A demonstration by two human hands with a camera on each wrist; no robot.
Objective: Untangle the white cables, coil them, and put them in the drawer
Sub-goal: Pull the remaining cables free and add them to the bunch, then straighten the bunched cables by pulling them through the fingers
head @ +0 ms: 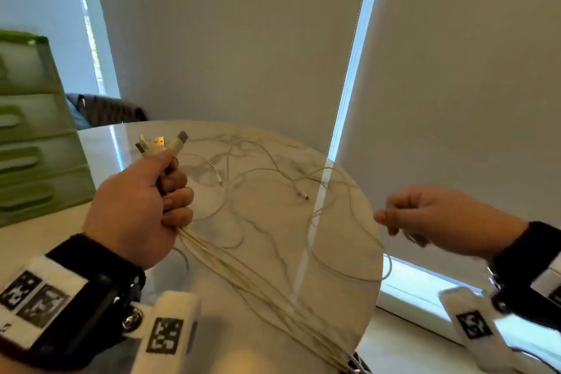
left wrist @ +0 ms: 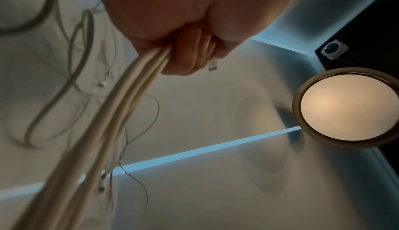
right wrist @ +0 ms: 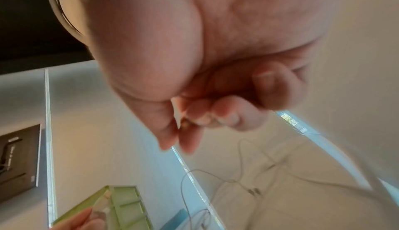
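Observation:
Several white cables (head: 267, 285) run as a bundle from my left hand (head: 177, 191) down across the round marble table (head: 343, 252) to its near edge. The left hand grips the bundle in a fist, and the USB plugs (head: 161, 143) stick out above it. Loose loops and a small connector (head: 303, 196) lie on the tabletop. My right hand (head: 385, 218) hovers off the table's right edge, fingers curled, pinching a small cable end (right wrist: 184, 124). In the left wrist view the cables (left wrist: 129, 88) leave the fist beside one plug (left wrist: 212, 65).
A green drawer unit (head: 33, 136) stands on the table at the far left, its drawers closed; it also shows in the right wrist view as the drawer unit (right wrist: 123, 204). Roller blinds (head: 243, 39) hang behind the table. A dark chair back (head: 109, 111) is behind it.

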